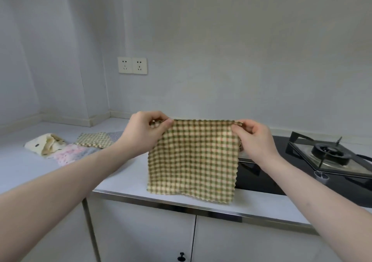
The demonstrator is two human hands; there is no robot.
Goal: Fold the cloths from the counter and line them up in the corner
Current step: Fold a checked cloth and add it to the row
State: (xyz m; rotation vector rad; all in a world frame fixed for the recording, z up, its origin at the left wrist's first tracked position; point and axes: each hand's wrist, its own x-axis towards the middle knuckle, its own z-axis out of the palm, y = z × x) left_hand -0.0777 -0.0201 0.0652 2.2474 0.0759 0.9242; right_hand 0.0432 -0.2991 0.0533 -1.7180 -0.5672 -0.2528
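Both bare forearms reach forward above the counter (124,183), raised level with each other. The left hand (144,131) pinches one top corner of a checked cloth (193,159) between thumb and curled fingers; the right hand (254,139) pinches the opposite top corner, wrist bent slightly inward.

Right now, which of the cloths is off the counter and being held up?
The large green checked cloth, pinched at its top corners by the left hand and right hand. The smaller checked cloth, pink cloth and cream cloth lie on the counter.
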